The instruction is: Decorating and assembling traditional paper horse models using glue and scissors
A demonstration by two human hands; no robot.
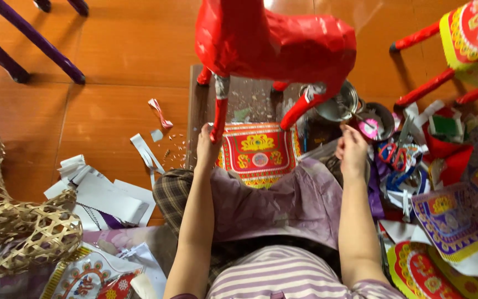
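An orange-brown wooden floor (123, 50) carries everything. A grey board (250, 99) lies on it, with a red-and-gold printed sheet (258, 152) on top and the red horse (272, 41) standing there. White paper scraps (103, 191) and a red-white twist (160, 112) lie at left, beside a woven bamboo frame (12, 221). At right, 2 metal bowls (355, 108), scissors (395, 156) and patterned papers (449, 221) crowd the floor.
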